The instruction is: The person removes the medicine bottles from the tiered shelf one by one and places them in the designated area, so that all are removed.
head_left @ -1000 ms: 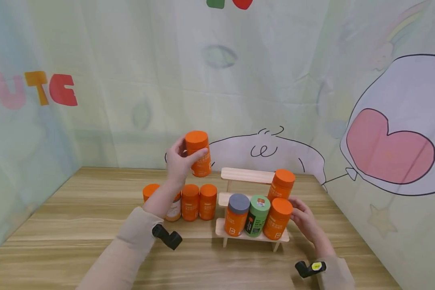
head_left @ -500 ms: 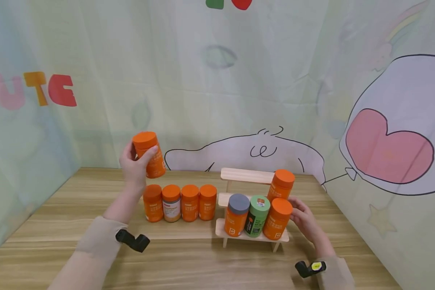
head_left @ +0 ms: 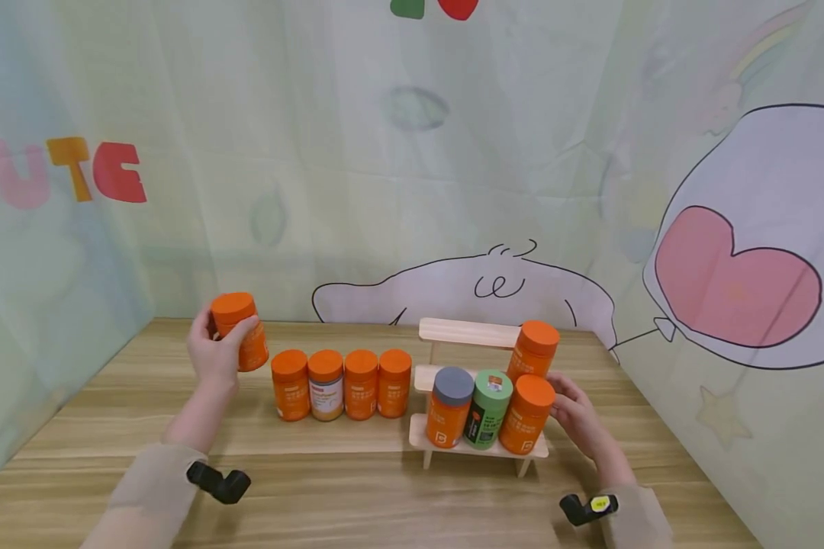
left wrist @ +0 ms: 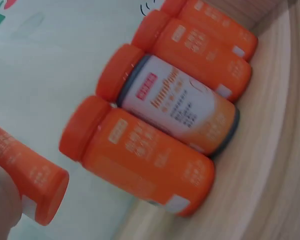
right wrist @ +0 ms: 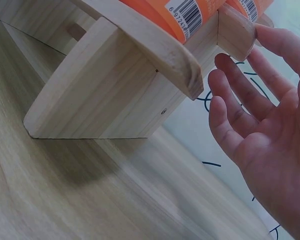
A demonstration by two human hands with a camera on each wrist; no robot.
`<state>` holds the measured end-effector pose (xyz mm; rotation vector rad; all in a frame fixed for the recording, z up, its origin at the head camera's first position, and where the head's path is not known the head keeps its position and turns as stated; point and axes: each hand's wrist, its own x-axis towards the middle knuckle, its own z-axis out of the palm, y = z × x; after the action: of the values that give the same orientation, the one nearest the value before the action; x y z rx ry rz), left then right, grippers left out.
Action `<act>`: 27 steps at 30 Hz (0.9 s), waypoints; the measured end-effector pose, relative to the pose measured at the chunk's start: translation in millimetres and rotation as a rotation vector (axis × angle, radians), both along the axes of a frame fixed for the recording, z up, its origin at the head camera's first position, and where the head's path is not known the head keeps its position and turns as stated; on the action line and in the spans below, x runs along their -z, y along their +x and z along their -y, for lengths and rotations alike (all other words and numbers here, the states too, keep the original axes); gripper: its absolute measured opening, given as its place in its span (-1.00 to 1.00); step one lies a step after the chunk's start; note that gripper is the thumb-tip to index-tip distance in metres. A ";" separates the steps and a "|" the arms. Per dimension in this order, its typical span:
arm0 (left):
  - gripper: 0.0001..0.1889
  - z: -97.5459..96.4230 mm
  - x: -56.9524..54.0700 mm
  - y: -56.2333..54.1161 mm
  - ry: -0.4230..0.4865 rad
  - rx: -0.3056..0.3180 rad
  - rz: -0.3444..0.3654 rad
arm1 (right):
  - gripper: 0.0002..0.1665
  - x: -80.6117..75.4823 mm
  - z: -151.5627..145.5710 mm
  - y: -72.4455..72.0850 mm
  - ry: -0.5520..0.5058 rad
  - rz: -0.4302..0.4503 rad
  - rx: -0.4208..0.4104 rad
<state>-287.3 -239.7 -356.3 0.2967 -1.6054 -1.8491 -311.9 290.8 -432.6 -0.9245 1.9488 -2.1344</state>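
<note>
My left hand [head_left: 214, 354] grips an orange jar [head_left: 252, 347] by its side, thumb across the front. It is held slightly tilted behind and left of a table row of orange jars [head_left: 291, 389]; one has a white label [head_left: 326, 395]. The left wrist view shows the held jar's base [left wrist: 52, 197] near the row. My right hand [head_left: 584, 419] is at the right side of a stepped wooden rack [head_left: 477, 332], fingers loosely bent, one fingertip at a shelf end [right wrist: 240, 37]. The rack's bottom shelf bears a grey-lidded jar [head_left: 449, 412], a green jar [head_left: 489, 412] and an orange jar [head_left: 526, 418].
Another orange jar [head_left: 537, 347] stands on the rack's middle shelf at the right end. The wooden table [head_left: 357, 496] runs back to a printed curtain [head_left: 316, 152], which also closes off both sides.
My left hand has carried the orange jar leftward past the row, and lowered it in the last half second. The right hand and the rack stay where they were.
</note>
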 end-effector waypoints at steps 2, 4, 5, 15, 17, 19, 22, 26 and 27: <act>-0.48 3.3 7.2 -1.0 -0.035 -0.009 0.039 | -0.45 -0.3 -0.4 0.2 0.013 0.008 0.015; -0.48 6.0 13.5 -1.5 -0.077 -0.002 0.082 | -0.47 -0.9 -0.4 0.6 0.023 0.016 0.026; -0.48 7.2 16.5 -1.9 -0.099 0.002 0.098 | -0.48 -1.0 -0.4 0.6 0.029 0.018 0.030; -0.55 14.9 40.6 -1.9 -0.131 0.080 0.155 | -0.49 -2.2 -0.6 0.5 0.031 0.026 0.029; -0.54 15.7 44.1 -0.5 -0.145 0.106 0.173 | -0.49 -1.9 -0.7 0.0 0.026 0.019 0.024; -0.52 16.1 47.4 0.4 -0.163 0.124 0.183 | -0.48 -1.5 -0.9 -0.7 0.020 0.014 0.014; -0.52 16.6 51.2 2.0 -0.183 0.163 0.191 | -0.48 -1.1 -0.6 -0.4 0.010 0.010 0.006; -0.52 17.1 56.3 5.2 -0.246 0.202 0.227 | -0.47 -1.1 -0.6 0.4 0.004 0.014 0.002; -0.50 17.1 57.5 6.4 -0.258 0.210 0.242 | -0.47 -1.2 -0.7 0.4 0.004 0.015 0.002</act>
<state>-280.8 -256.8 -413.9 0.2515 -2.0876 -1.7825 -311.5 291.4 -431.4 -0.9040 1.9472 -2.1316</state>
